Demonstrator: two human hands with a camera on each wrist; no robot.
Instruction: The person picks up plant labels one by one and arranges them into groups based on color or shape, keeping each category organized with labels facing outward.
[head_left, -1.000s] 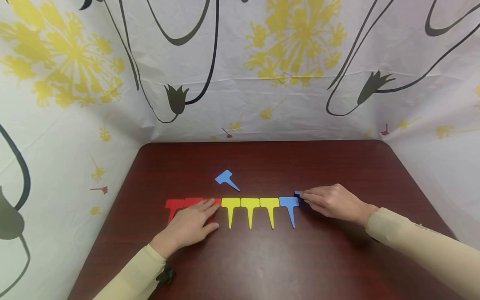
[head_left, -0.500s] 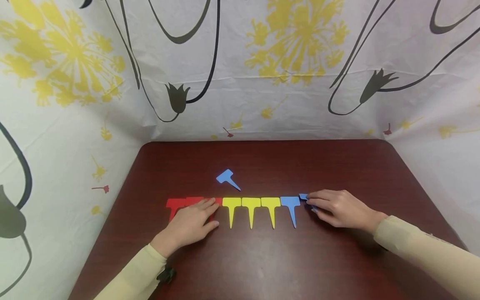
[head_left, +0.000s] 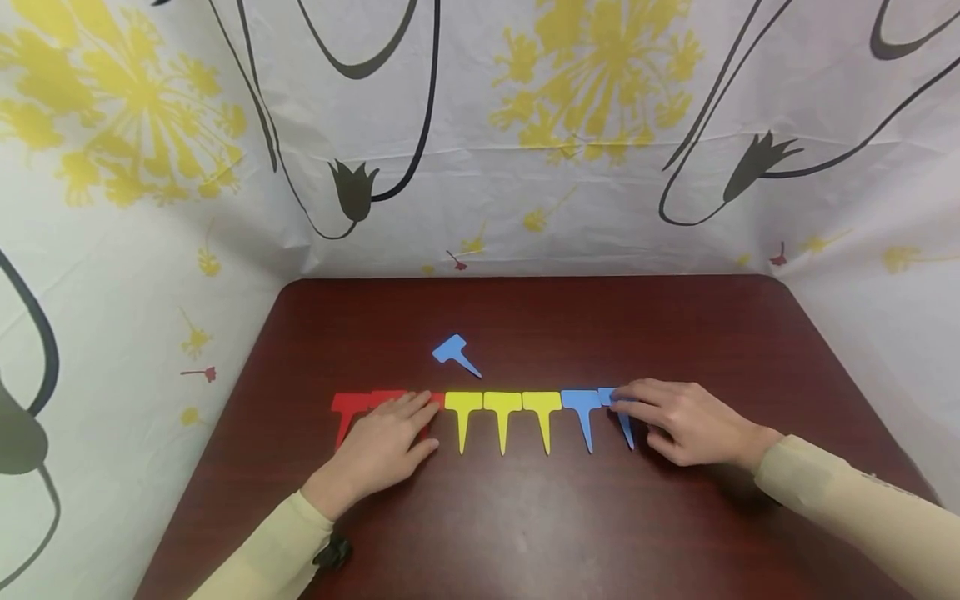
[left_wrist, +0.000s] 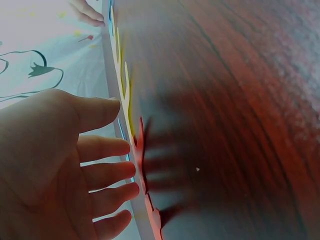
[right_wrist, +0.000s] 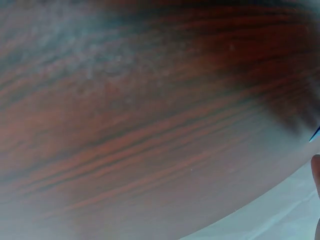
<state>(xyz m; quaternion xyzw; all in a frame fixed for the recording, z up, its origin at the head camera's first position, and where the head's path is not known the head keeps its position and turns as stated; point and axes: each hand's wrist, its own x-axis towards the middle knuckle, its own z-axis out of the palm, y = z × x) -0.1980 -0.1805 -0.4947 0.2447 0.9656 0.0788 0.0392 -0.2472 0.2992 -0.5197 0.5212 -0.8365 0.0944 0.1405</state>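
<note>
T-shaped plastic plant labels lie in a row in the head view, heads side by side, stems toward me. Red labels (head_left: 348, 404) are at the left, yellow labels (head_left: 502, 403) in the middle, a blue label (head_left: 581, 402) to their right. My left hand (head_left: 378, 442) rests over the red ones with fingers extended, partly hiding them; in the left wrist view its fingers (left_wrist: 107, 172) reach to the red label (left_wrist: 140, 155). At the right end, fingertips of my right hand (head_left: 693, 423) touch the second blue label (head_left: 627, 433), covering part of its head; the thumb is apart from it.
Another blue label (head_left: 453, 350) lies askew behind the row. The dark red wooden table (head_left: 525, 517) has a rounded back edge. A white patterned cloth (head_left: 465, 208) hangs behind and on both sides.
The second blue label, tilted in my right hand earlier, now lies flat beside the first, its stem showing. My right fingers have spread and shifted slightly right. My left hand stays put.
</note>
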